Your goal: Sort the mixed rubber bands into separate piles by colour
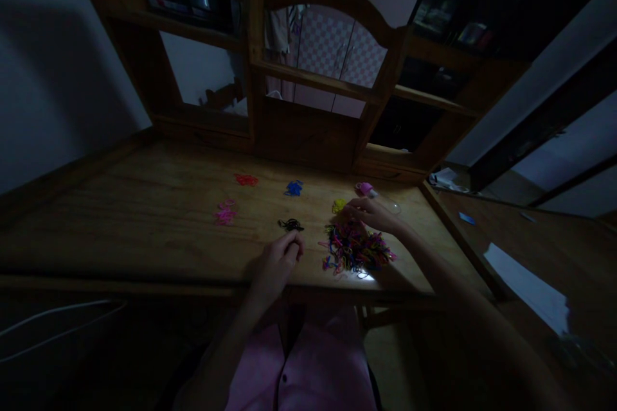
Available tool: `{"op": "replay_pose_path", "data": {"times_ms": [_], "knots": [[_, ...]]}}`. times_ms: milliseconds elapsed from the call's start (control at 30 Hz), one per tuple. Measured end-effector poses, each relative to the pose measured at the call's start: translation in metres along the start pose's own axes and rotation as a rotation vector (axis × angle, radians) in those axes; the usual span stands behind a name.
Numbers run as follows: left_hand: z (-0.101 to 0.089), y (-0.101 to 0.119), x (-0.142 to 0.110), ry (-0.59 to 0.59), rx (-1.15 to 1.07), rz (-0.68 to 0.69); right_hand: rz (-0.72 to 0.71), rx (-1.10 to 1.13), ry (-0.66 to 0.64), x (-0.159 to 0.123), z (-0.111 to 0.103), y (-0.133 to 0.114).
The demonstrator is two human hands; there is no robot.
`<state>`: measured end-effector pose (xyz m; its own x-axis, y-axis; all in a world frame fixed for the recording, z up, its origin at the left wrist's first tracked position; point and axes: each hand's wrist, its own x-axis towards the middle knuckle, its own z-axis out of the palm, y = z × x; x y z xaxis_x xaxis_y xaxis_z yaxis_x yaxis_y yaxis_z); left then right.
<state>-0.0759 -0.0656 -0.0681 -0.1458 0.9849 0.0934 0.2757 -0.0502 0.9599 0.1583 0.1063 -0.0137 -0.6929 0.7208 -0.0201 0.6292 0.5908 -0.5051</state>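
Note:
A mixed heap of small coloured loops (359, 249), which look like rubber bands, lies near the table's front edge. Just behind it is a small yellow pile (338, 206), where my right hand (370, 213) reaches with its fingertips drawn together. Whatever those fingers hold is too small to see. My left hand (280, 258) rests at the front of the table with curled fingers, close to a black pile (290, 225); its contents, if any, are hidden. Other single-colour piles are blue (294, 188), red (246, 180) and pink (225, 213).
A pink item (365, 189) and a clear rounded piece (394, 207) lie behind my right hand. The wooden table (159, 205) backs onto a shelf frame (308, 131). At right, another surface carries white paper (527, 286) and a blue card (466, 218). The room is dim.

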Motion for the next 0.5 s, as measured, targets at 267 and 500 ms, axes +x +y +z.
{"op": "replay_pose_path", "data": {"times_ms": [267,500], "knots": [[0.002,-0.001,0.001,0.026,0.015,0.004,-0.02,0.182,0.224,-0.01,-0.01,0.009],[0.008,0.013,0.003,0.017,0.036,-0.011,0.011,0.146,0.656,-0.026,-0.046,0.01]]}}
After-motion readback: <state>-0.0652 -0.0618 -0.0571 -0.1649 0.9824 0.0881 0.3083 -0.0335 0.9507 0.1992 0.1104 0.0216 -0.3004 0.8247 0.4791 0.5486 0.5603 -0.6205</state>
